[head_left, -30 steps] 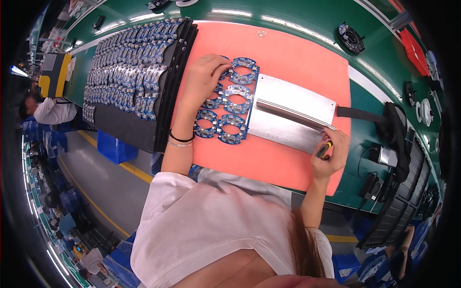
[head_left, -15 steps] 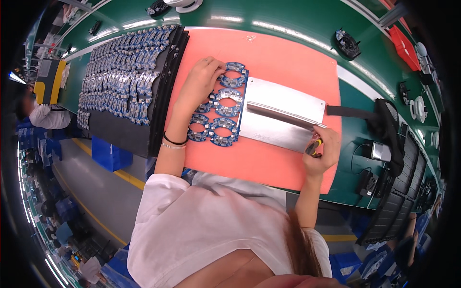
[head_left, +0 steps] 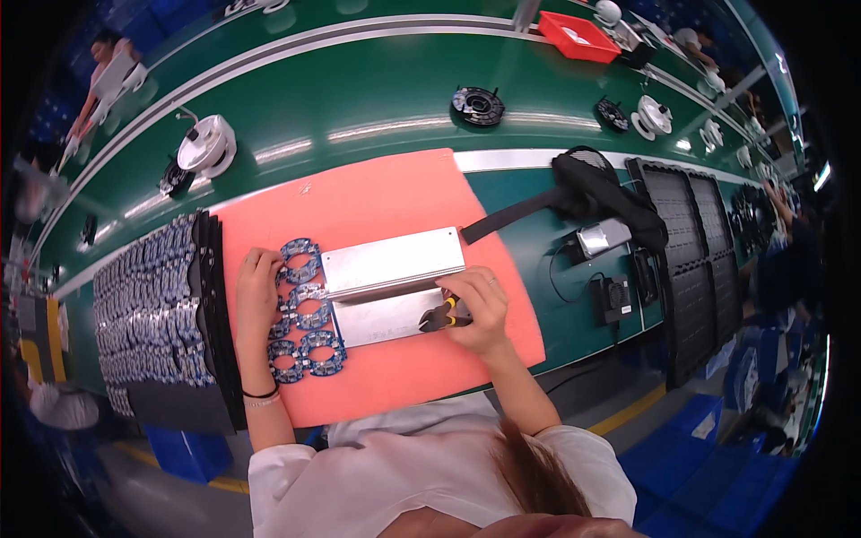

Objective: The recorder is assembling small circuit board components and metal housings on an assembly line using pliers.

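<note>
A blue circuit board panel [head_left: 313,307] with several ring-shaped boards lies on the pink mat [head_left: 386,403], its right side against a silver metal fixture [head_left: 386,260]. At the panel's upper left, my left hand [head_left: 257,287] is closed, fingertips at the edge of the board. My right hand [head_left: 482,309] is wrapped round cutting pliers [head_left: 438,317] with yellow-and-dark handles, their jaws pointing left over the lower plate. Its fingertips also reach the right end of the fixture's raised lengthwise bar. The far edge of the panel under my left fingers is partly hidden.
Black trays [head_left: 215,314] stacked at the left carry rows of blue boards. Beyond the mat are a black round part [head_left: 478,106] and a white domed unit [head_left: 206,146]. At right lie a black strap [head_left: 516,213], a power adapter [head_left: 613,299] and empty black trays [head_left: 691,260].
The view has swung, so the mat and fixture sit lower and further left. Both hands stay at the panel and fixture; the jaws of the pliers now show more clearly.
</note>
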`<state>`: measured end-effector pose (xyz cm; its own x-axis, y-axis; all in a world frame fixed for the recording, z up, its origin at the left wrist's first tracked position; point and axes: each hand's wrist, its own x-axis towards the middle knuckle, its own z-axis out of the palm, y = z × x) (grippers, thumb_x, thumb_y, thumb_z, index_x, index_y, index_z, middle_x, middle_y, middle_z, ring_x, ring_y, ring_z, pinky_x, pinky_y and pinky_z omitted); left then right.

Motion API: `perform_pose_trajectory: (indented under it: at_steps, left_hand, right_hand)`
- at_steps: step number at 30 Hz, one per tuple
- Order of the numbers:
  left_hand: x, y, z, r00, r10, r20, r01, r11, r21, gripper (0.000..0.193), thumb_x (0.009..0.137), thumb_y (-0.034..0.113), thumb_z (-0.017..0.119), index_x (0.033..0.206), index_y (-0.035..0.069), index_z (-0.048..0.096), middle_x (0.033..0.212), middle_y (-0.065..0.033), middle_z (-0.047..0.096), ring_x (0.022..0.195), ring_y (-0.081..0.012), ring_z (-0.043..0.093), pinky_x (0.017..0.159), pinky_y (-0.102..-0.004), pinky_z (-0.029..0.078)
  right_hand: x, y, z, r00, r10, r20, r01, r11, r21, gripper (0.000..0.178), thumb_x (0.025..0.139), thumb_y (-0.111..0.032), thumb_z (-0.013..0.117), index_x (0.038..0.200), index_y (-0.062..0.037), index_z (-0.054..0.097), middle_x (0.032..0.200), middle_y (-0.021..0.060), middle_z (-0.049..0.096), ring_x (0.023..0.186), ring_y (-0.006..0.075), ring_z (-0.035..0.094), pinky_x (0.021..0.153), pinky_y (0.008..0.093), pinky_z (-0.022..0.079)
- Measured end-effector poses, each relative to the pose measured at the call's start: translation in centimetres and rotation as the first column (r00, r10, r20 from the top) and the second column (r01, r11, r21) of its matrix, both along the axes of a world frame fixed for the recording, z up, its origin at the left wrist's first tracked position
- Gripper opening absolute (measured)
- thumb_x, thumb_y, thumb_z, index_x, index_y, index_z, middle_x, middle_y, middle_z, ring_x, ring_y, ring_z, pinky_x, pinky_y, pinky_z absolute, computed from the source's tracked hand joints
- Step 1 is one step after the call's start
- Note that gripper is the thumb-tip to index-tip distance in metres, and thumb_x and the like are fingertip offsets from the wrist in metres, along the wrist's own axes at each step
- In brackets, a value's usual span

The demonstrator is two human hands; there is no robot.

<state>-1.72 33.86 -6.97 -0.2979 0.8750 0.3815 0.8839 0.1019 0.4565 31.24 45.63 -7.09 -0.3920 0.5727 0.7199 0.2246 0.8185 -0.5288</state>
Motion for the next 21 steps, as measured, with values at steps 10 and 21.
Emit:
perform_pose_trajectory:
  at_steps: [10,21]
  left_hand:
    - [-1.2,-0.7,-1.3,0.998,-0.009,0.065,0.006,0.999,0.043,0.006,0.092,-0.003,0.056,0.097,-0.004,0.059,0.097,-0.0194,0.059,0.092,-0.0402,0.060,0.080,-0.0450,0.049]
    - [-1.2,-0.3,-1.8,0.985,-0.033,0.171,0.010,0.991,0.135,0.007,0.092,-0.002,0.059,0.099,-0.001,0.060,0.098,-0.0160,0.061,0.093,-0.0352,0.063,0.081,-0.0420,0.051]
  right_hand:
    - [-0.2,-0.1,-0.2,0.999,0.023,0.033,-0.022,0.999,-0.041,0.041,0.058,0.002,0.069,0.099,-0.0036,0.071,0.090,0.0109,0.066,0.086,0.0321,0.064,0.076,0.0434,0.052]
    - [-0.3,-0.2,-0.2,0.999,0.025,0.023,-0.025,1.000,-0.015,0.039,0.062,0.005,0.063,0.099,-0.0012,0.070,0.086,0.0106,0.066,0.080,0.0309,0.062,0.072,0.0398,0.051]
